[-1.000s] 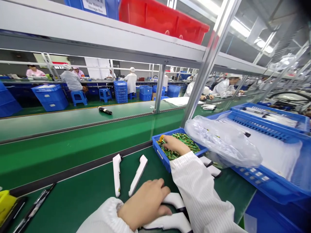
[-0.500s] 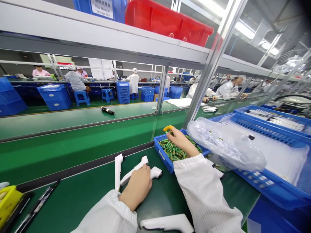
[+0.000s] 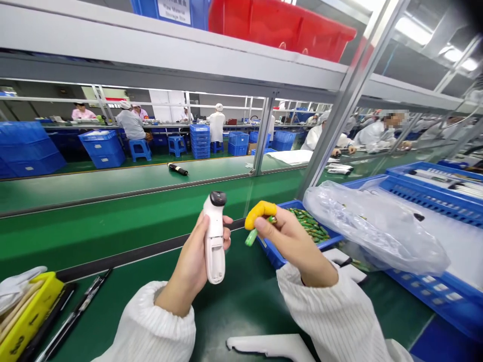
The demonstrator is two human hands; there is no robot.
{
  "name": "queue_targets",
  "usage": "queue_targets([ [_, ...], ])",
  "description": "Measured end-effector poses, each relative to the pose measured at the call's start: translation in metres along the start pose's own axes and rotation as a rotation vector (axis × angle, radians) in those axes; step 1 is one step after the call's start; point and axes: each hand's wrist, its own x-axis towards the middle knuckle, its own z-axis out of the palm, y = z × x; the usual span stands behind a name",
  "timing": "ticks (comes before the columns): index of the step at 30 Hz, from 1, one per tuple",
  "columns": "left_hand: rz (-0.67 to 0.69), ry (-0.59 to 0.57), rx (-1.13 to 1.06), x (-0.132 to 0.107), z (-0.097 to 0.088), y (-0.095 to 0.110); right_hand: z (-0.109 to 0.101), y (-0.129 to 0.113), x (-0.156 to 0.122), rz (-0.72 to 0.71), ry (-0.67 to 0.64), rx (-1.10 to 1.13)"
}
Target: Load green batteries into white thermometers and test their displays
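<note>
My left hand [image 3: 192,261] is closed round a white handheld device [image 3: 214,236], held upright above the green bench with its dark head on top. My right hand [image 3: 290,239], with a yellow finger cot [image 3: 259,210] on the forefinger, pinches green batteries [image 3: 253,234] just right of the device. Behind that hand a small blue bin [image 3: 275,254] holds several green batteries [image 3: 309,223]. Both sleeves are white.
A white device shell [image 3: 271,347] lies at the bottom edge, another [image 3: 349,269] beside the bin. A clear plastic bag [image 3: 373,226] drapes over large blue crates [image 3: 433,201] at right. A yellow holder [image 3: 26,317] and black tools [image 3: 71,317] lie at left. Workers sit beyond the conveyor [image 3: 113,183].
My left hand lifted a white device off the bench and stood it upright. My right hand came out of the blue bin with green batteries and moved toward the device.
</note>
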Motion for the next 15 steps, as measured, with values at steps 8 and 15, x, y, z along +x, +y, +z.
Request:
queue_targets([
  [8,0.120,0.144,-0.402,-0.031,0.017,0.007,0.062,-0.004,-0.024,-0.109,0.112,-0.401],
  [15,0.306,0.218,-0.344,-0.047,0.022,0.013,0.073,0.001,-0.028,-0.348,0.226,-0.363],
])
